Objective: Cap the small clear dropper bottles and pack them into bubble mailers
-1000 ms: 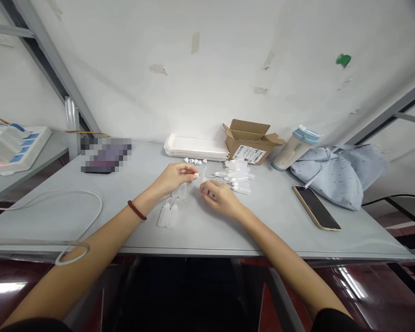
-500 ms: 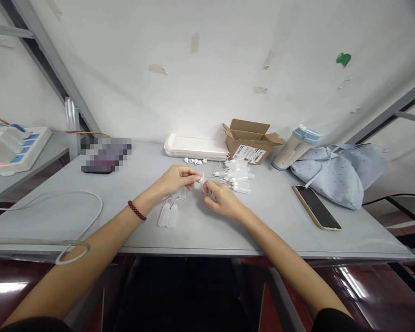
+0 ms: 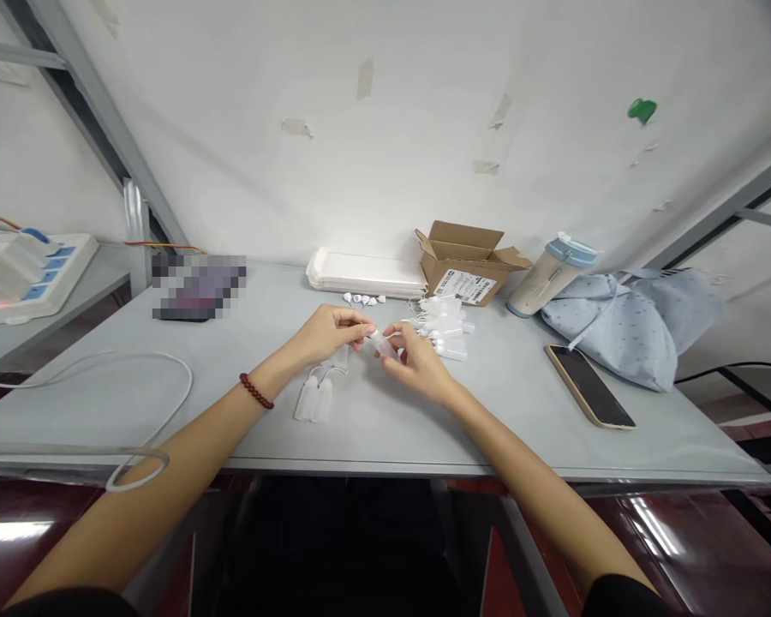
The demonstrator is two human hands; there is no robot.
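A small translucent plastic bottle with a white top is held slanted above the table. My left hand pinches the bottle at its white end between thumb and fingertips. Around the clear body, my right hand has its thumb and fingers parted, one on each side; whether they touch it I cannot tell. Two similar flat bottles with white cords lie on the table below my left hand, with another partly hidden behind that hand. To the right of my right hand lies a pile of corded bottles.
Several small white caps lie behind my hands, before a stack of white trays. Farther right are an open cardboard box, a tumbler, a blue cloth bag and a phone. A white cable loops over the left side.
My right hand's fingers have spread from a closed curl at the bottle, so more of its body shows. My left hand keeps its pinch.
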